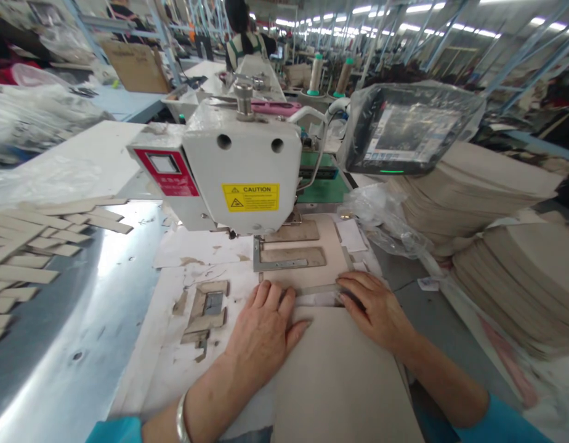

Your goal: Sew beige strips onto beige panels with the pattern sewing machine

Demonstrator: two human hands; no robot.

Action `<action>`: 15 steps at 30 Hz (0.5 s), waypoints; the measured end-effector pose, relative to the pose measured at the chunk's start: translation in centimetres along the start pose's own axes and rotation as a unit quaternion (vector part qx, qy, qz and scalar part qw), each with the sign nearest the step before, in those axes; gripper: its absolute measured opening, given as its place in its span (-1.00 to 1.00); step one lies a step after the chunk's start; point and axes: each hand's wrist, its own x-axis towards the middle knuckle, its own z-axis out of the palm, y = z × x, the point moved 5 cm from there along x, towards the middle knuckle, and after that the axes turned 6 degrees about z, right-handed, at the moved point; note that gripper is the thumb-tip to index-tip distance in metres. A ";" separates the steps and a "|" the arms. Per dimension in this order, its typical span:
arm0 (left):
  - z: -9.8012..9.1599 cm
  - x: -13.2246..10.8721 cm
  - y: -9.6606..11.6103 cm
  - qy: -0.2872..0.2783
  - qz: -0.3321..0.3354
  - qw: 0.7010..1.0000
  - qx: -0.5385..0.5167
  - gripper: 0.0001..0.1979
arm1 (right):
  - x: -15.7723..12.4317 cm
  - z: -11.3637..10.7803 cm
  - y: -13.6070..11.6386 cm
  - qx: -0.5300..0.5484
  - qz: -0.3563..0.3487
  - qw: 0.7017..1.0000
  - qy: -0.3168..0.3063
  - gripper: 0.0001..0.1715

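A beige fabric panel (329, 246) lies under the clamp frame (291, 264) of a white sewing machine (247, 160). My left hand (266, 326) rests palm down at the panel's near left edge, fingers extended and thumb stretched out to the right. At the near right corner, my right hand (379, 311) lays its fingers on the edge, with the thumb apart below them. Between both hands runs a narrow translucent strip (316, 289). Nearer to me lies a larger beige piece (342, 375), partly beneath my right wrist.
Beige strips (23, 271) are spread on the metal table at left. Tall stacks of beige panels (510, 277) stand at right, below a plastic-wrapped control screen (409, 132). A taped template (205, 307) sits left of my left hand. Behind the machine, a person (247, 40) faces away.
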 end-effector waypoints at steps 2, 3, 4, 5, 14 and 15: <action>0.1 0.0 0.0 -0.005 -0.003 1.000 -0.001 -0.45 | 0.3 -0.1 0.4 0.022 -0.003 1.000 0.004 -0.74; 0.1 0.0 -0.1 -0.006 -0.004 1.000 0.000 -0.45 | 0.6 -0.3 0.9 0.038 -0.002 0.999 0.012 -0.76; 0.2 0.0 -0.1 -0.007 -0.004 1.000 0.001 -0.46 | 1.2 -0.7 1.6 0.047 0.000 0.998 0.028 -0.77; 0.2 0.0 -0.1 -0.007 -0.004 1.000 0.003 -0.46 | 1.9 -1.3 2.5 0.045 0.004 0.997 0.055 -0.78; 0.2 -0.2 0.1 0.014 0.008 0.999 0.034 -0.48 | 11.1 -4.0 12.7 -0.149 0.195 0.967 0.063 -0.58; 0.1 -0.2 0.2 0.019 0.010 0.999 0.037 -0.49 | 11.7 -3.5 13.4 -0.147 0.208 0.967 0.026 -0.60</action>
